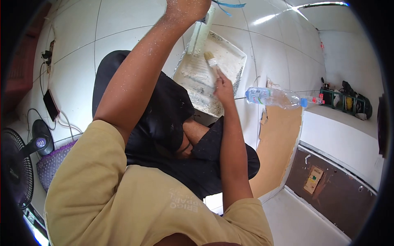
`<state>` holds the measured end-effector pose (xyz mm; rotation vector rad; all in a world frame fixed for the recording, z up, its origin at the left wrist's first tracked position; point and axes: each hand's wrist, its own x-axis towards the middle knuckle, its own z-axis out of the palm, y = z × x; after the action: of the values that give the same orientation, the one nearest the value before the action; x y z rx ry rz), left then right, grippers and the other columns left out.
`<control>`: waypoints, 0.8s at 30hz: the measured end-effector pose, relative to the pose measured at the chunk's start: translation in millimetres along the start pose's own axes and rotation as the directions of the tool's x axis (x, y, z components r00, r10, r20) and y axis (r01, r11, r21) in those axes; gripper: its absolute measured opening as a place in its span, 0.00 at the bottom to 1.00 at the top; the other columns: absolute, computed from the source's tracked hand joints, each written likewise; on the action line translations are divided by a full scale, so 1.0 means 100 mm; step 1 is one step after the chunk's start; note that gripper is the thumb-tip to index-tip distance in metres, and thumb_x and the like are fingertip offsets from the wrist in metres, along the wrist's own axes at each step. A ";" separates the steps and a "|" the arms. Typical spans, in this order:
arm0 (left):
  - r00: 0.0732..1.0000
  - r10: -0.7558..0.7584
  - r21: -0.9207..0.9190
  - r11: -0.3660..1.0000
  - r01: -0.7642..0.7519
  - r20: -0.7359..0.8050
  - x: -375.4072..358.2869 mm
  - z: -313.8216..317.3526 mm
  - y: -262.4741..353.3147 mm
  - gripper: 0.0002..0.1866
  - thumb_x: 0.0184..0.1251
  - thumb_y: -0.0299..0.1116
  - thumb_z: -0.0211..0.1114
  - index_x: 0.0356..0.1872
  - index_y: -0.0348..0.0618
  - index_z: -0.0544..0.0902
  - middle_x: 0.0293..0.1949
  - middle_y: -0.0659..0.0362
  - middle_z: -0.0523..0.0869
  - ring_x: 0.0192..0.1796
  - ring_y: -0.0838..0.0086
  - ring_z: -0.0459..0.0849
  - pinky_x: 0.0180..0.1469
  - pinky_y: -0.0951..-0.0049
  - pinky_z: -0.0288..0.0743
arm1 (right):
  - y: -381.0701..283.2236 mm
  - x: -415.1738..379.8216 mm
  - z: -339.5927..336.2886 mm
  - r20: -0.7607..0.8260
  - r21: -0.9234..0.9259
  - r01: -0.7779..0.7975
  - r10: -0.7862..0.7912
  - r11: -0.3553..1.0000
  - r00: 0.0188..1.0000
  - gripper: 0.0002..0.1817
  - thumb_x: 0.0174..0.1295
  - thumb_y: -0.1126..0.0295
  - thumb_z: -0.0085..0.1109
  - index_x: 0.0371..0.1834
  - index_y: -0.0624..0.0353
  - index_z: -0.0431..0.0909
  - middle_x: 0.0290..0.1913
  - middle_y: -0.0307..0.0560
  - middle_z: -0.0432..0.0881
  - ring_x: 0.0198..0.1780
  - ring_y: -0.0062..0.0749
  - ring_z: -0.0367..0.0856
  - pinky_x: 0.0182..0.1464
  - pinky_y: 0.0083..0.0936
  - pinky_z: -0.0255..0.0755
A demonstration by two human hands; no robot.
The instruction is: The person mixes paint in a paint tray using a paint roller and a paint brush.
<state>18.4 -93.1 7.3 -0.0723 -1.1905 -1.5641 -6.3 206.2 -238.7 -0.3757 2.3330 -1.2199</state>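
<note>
My left hand [188, 9] is at the top edge, partly cut off, curled over something dark whose kind I cannot make out. A blue strand [230, 5] sticks out beside it. Just below, a long pale paint-coated piece [198, 40] leans over the paint tray [242, 61]. My right hand [224, 88] is closed around the handle of a paintbrush [211, 60]. The brush's pale bristles point away from me, above the tray's ridged, paint-smeared floor. White specks dot my left forearm.
Right of the tray lies a clear plastic bottle [279, 98] near a sheet of brown cardboard [279, 135]. A fan [16, 168], a phone [51, 105] and cables are at the left. Farther right stands a green rack [344, 101] holding things. White tiles [123, 20] cover the floor.
</note>
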 end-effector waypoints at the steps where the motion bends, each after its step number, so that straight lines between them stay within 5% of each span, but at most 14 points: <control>1: 1.000 0.019 0.012 1.000 -0.019 0.002 0.03 0.00 -0.02 0.17 0.86 0.46 0.60 0.36 0.46 0.75 0.25 0.72 0.70 0.25 0.88 0.64 0.25 0.79 0.57 | -0.02 -0.01 -0.07 -0.005 -0.009 0.009 -0.009 1.000 1.000 0.23 0.83 0.66 0.48 0.78 0.48 0.76 0.29 0.40 0.79 0.21 0.23 0.75 0.29 0.30 0.79; 4: 0.999 0.034 0.041 0.999 -0.034 0.006 0.07 0.01 0.00 0.17 0.86 0.46 0.60 0.36 0.46 0.75 0.24 0.72 0.70 0.24 0.88 0.63 0.25 0.79 0.57 | -0.02 0.05 -0.15 -0.102 -0.004 0.023 -0.023 1.000 0.995 0.24 0.83 0.66 0.47 0.79 0.46 0.75 0.28 0.36 0.74 0.21 0.20 0.72 0.26 0.25 0.78; 5: 1.000 0.008 0.063 0.998 -0.007 -0.005 0.05 -0.03 0.02 0.17 0.86 0.46 0.60 0.35 0.46 0.75 0.24 0.72 0.70 0.24 0.88 0.63 0.25 0.79 0.57 | 0.06 0.11 -0.18 -0.130 0.137 -0.026 0.044 0.990 0.990 0.24 0.83 0.67 0.46 0.79 0.47 0.75 0.30 0.38 0.76 0.20 0.21 0.73 0.26 0.26 0.78; 8: 0.999 -0.024 0.037 0.999 0.026 -0.032 0.03 -0.09 0.03 0.17 0.86 0.45 0.60 0.35 0.47 0.75 0.24 0.72 0.70 0.24 0.88 0.63 0.25 0.79 0.56 | 0.16 0.05 0.04 0.006 -0.076 0.119 -0.119 0.990 0.993 0.24 0.83 0.67 0.46 0.79 0.47 0.75 0.30 0.38 0.75 0.19 0.21 0.71 0.25 0.25 0.77; 10: 0.999 -0.022 -0.014 1.000 0.022 -0.037 0.07 0.00 0.01 0.17 0.86 0.45 0.60 0.34 0.47 0.75 0.24 0.73 0.70 0.24 0.88 0.63 0.25 0.79 0.56 | -0.13 -0.07 -0.01 -0.029 -0.036 0.039 -0.040 0.999 0.999 0.23 0.84 0.66 0.47 0.78 0.46 0.76 0.29 0.36 0.73 0.20 0.19 0.70 0.25 0.23 0.75; 13: 0.999 -0.015 0.007 1.000 0.015 -0.031 0.07 -0.03 -0.04 0.17 0.86 0.45 0.60 0.34 0.47 0.76 0.23 0.73 0.70 0.24 0.89 0.63 0.25 0.80 0.56 | 0.01 0.06 -0.11 -0.070 0.247 -0.177 0.200 0.953 0.977 0.23 0.85 0.62 0.49 0.78 0.47 0.76 0.33 0.41 0.78 0.22 0.24 0.75 0.26 0.27 0.79; 14: 0.999 -0.016 0.020 1.000 0.017 -0.037 0.08 -0.05 -0.08 0.17 0.86 0.45 0.60 0.34 0.47 0.76 0.23 0.73 0.70 0.24 0.89 0.63 0.25 0.80 0.56 | 0.19 0.13 -0.11 -0.121 0.387 -0.142 0.203 0.911 0.972 0.23 0.85 0.62 0.48 0.79 0.47 0.75 0.32 0.40 0.75 0.22 0.23 0.74 0.26 0.27 0.79; 16: 0.998 0.052 0.062 0.997 -0.050 -0.020 0.08 -0.09 -0.11 0.17 0.86 0.45 0.61 0.34 0.47 0.76 0.23 0.73 0.70 0.24 0.89 0.63 0.24 0.80 0.56 | -0.12 -0.06 0.08 -0.102 0.192 -0.094 0.115 0.977 0.988 0.22 0.84 0.63 0.50 0.77 0.49 0.77 0.30 0.36 0.71 0.23 0.19 0.69 0.26 0.19 0.73; 18: 0.999 -0.049 -0.035 0.998 0.049 -0.010 0.06 -0.02 0.01 0.18 0.85 0.46 0.61 0.34 0.47 0.75 0.23 0.72 0.70 0.24 0.88 0.64 0.24 0.79 0.57 | -0.27 -0.20 0.16 0.179 0.151 -0.082 0.054 0.985 0.982 0.22 0.84 0.63 0.51 0.77 0.49 0.77 0.30 0.35 0.72 0.22 0.19 0.68 0.26 0.20 0.73; 20: 0.998 -0.034 0.018 0.999 0.035 -0.044 0.08 -0.02 0.02 0.18 0.85 0.46 0.61 0.34 0.47 0.75 0.23 0.72 0.70 0.23 0.88 0.64 0.24 0.78 0.57 | -0.30 -0.12 0.15 0.152 0.140 -0.091 0.069 0.986 0.986 0.22 0.84 0.63 0.51 0.76 0.50 0.78 0.29 0.35 0.72 0.21 0.19 0.69 0.25 0.21 0.74; 23: 0.999 -0.002 0.091 0.996 0.006 -0.054 0.11 -0.07 0.04 0.18 0.85 0.45 0.61 0.33 0.46 0.76 0.23 0.72 0.70 0.23 0.88 0.64 0.24 0.78 0.57 | -0.10 0.04 0.06 -0.191 0.212 -0.064 0.105 0.975 0.976 0.21 0.84 0.64 0.48 0.75 0.50 0.79 0.30 0.35 0.74 0.22 0.20 0.72 0.25 0.24 0.75; 24: 0.998 0.003 0.098 0.995 0.003 -0.059 0.09 -0.06 0.06 0.18 0.85 0.45 0.61 0.33 0.46 0.76 0.23 0.72 0.70 0.23 0.88 0.64 0.24 0.78 0.57 | -0.01 0.02 0.11 -0.188 0.214 -0.078 0.120 0.974 0.975 0.21 0.84 0.64 0.48 0.75 0.50 0.79 0.30 0.35 0.74 0.22 0.20 0.72 0.25 0.24 0.75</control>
<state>22.0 -102.6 13.4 0.0374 -1.2188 -1.4954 -2.3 197.0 -243.6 -0.0667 2.3276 -1.4912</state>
